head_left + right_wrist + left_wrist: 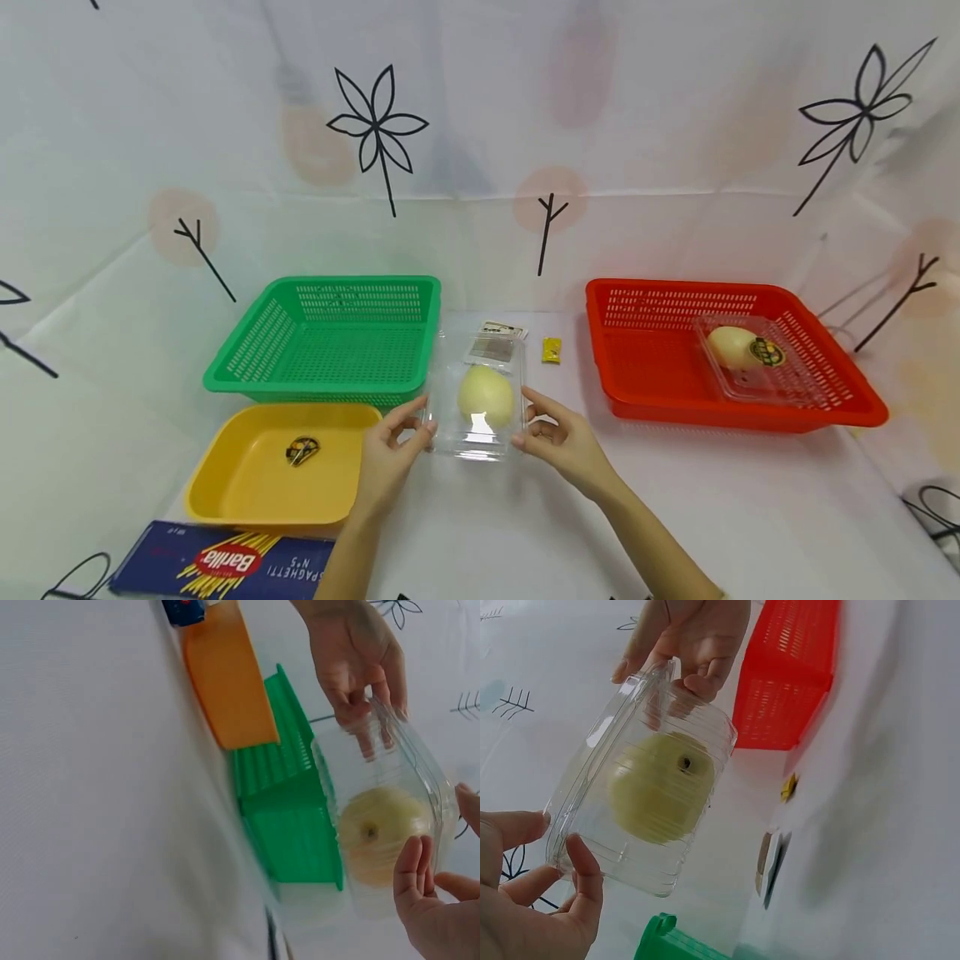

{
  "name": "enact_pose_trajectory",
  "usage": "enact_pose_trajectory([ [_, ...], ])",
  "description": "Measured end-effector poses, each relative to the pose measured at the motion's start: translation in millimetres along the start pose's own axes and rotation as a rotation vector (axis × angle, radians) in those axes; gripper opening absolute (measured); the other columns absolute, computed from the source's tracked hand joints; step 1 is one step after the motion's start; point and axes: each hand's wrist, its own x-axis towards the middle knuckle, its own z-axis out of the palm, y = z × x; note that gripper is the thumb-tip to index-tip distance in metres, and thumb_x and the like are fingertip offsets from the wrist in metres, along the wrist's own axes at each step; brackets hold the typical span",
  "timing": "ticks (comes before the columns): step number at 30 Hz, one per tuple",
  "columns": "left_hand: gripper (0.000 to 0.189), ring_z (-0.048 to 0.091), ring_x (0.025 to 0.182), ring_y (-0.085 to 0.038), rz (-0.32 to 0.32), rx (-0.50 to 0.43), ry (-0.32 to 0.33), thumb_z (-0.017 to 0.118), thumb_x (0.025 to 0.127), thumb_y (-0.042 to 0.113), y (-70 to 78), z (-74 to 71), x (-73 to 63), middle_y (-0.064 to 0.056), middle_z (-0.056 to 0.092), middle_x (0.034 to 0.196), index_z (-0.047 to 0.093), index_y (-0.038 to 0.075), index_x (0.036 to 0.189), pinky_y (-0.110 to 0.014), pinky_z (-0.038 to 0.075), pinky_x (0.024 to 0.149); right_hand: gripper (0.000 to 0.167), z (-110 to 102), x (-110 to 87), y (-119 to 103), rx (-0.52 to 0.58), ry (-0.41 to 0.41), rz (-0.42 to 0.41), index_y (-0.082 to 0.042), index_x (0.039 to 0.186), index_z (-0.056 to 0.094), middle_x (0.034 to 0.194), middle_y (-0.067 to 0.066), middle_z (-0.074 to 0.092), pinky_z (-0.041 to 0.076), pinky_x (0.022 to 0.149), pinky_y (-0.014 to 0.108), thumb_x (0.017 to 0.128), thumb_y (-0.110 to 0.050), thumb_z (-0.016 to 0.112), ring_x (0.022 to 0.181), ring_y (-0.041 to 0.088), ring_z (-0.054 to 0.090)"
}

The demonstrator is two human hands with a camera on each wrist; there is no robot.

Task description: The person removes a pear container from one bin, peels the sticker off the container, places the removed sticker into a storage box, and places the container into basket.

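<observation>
A clear plastic clamshell box with a round pale yellow-green fruit inside is held up above the table. My left hand pinches the box's left edge between thumb and fingers. On the opposite edge, my right hand grips it the same way. The left wrist view shows the lid closed over the fruit, whose dark stem end faces the camera. Through the box's far end a small flat packet shows, lying on the table behind.
A green basket stands at back left, with a yellow tray holding a round black sticker before it. A blue spaghetti box lies nearest. Right, a red basket holds another boxed fruit. A yellow sachet lies mid-table.
</observation>
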Motion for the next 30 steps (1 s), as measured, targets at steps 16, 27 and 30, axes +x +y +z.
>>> enact_pose_trajectory([
  [16,0.05,0.053,0.084,-0.014,-0.044,0.017,0.041,0.061,0.086,-0.004,14.5,-21.0,15.5,-0.018,0.046,0.109,0.048,-0.003,0.134,-0.015,0.049,0.072,0.067,23,41.7,-12,0.018,-0.031,-0.045,0.007,0.14,0.037,0.101,0.02,0.047,0.053,0.072,0.022,0.08,0.004,0.068,0.077,0.012,0.059],
  [27,0.042,0.048,0.076,-0.01,-0.009,-0.012,0.167,0.062,0.084,-0.009,22.2,-37.7,36.2,-0.01,0.048,0.098,0.054,-0.01,0.125,-0.011,0.048,0.066,0.068,41,73.3,-16,-0.037,-0.041,-0.105,0.008,0.138,0.038,0.101,0.022,0.05,0.052,0.071,0.019,0.078,0.006,0.069,0.077,0.012,0.06],
  [30,0.041,0.049,0.08,-0.011,-0.01,-0.003,0.184,0.062,0.085,-0.008,26.8,-42.9,41.2,-0.009,0.047,0.098,0.054,-0.01,0.125,-0.01,0.048,0.068,0.067,46,81.1,-20,-0.037,-0.046,-0.121,0.009,0.138,0.038,0.101,0.021,0.05,0.052,0.07,0.019,0.079,0.006,0.069,0.076,0.011,0.06],
])
